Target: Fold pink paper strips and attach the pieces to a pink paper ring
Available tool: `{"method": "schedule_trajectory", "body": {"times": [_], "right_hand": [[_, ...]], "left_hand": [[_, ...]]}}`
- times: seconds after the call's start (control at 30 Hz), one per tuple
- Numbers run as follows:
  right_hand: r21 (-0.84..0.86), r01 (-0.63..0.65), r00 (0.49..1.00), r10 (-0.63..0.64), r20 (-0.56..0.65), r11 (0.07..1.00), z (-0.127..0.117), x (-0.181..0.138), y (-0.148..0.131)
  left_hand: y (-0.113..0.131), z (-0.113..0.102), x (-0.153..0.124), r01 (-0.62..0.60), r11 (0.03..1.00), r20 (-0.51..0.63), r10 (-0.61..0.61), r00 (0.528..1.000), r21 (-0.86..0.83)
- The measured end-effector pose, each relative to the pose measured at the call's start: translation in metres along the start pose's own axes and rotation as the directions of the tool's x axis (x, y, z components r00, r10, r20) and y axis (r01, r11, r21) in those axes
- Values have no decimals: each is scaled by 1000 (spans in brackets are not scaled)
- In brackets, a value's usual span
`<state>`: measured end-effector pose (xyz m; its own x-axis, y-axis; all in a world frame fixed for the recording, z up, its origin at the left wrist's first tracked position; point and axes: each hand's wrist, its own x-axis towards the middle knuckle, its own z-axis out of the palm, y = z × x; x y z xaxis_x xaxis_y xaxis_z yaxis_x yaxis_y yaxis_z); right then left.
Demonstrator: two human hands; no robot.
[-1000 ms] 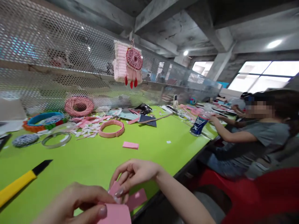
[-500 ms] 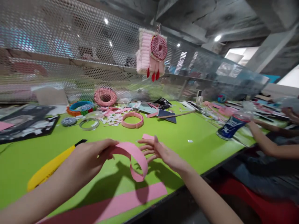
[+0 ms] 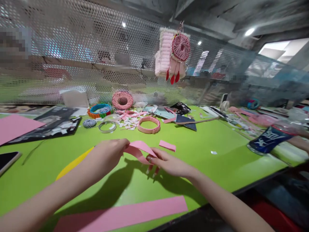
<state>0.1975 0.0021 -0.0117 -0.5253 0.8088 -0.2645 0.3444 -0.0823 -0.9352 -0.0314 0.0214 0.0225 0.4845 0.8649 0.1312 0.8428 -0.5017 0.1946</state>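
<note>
Between my hands a curled pink paper strip (image 3: 140, 147) is held above the green table. My left hand (image 3: 112, 153) pinches its left end, and my right hand (image 3: 165, 161) is closed on its right end, thumb and fingers together. A small pink paper piece (image 3: 167, 145) lies just beyond my right fingers. Nearer the table's front edge, a long flat pink strip (image 3: 135, 214) rests below both hands. Under my left forearm a yellow tool (image 3: 76, 162) is partly hidden.
Behind the hands are a pink ring (image 3: 149, 125), a roll of clear tape (image 3: 107, 127), a wound pink coil (image 3: 122, 100) and paper scraps (image 3: 131, 122). A blue-labelled bottle (image 3: 269, 140) stands tilted in view at right. A phone (image 3: 9, 161) lies at left, before a perforated metal screen (image 3: 96, 64).
My right hand, open with fingers spread before, has closed on the strip's free end. The strip's hanging loop has been raised and flattened. The view has shifted left.
</note>
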Motion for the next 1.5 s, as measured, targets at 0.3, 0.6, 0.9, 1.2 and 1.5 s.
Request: {"method": "schedule_trajectory", "body": {"times": [0.3,0.6,0.9,1.2,1.5], "right_hand": [[35,10,998,-8,-65,999,-1,23,7],[336,-184,915,36,401,924,-7,35,30],[497,-256,899,15,438,829,2,22,35],[637,-238,948,32,317,734,-4,22,36],[676,-254,953,62,295,692,-1,22,32]], "left_hand": [[-3,3,7,-1,969,26,8,1000,-248],[-32,-23,11,119,738,211,32,977,-664],[-23,-22,10,235,623,315,19,949,-746],[-23,-18,17,253,533,236,-102,966,-807],[-13,-9,11,15,691,-45,-68,997,-723]]}}
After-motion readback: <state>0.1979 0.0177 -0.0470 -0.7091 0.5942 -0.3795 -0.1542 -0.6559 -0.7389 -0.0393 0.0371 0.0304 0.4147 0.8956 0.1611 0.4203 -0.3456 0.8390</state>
